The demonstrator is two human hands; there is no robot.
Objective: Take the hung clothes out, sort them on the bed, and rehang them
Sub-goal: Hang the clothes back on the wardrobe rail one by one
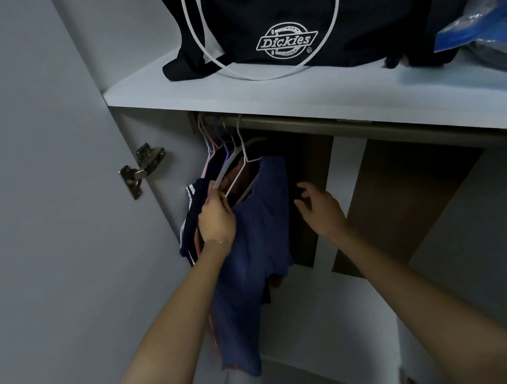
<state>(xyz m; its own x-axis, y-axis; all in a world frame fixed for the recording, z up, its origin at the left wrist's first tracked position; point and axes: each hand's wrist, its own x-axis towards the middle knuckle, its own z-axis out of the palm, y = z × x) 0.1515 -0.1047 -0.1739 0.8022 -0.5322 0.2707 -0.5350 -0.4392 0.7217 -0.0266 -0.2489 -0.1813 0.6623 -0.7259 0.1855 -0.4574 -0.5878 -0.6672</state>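
Several garments hang bunched at the left end of the wardrobe rail. Foremost is a blue shirt on a white hanger. Behind it hang a dark piece with white stripes and a reddish garment, on pink and purple hangers. My left hand grips the lower ends of the white hangers at the shirt's shoulder. My right hand hovers just right of the blue shirt with its fingers spread and holds nothing.
The open wardrobe door with a metal hinge stands at the left. On the shelf above the rail sit a black bag with white handles and a blue plastic bag. Brown panels line the back.
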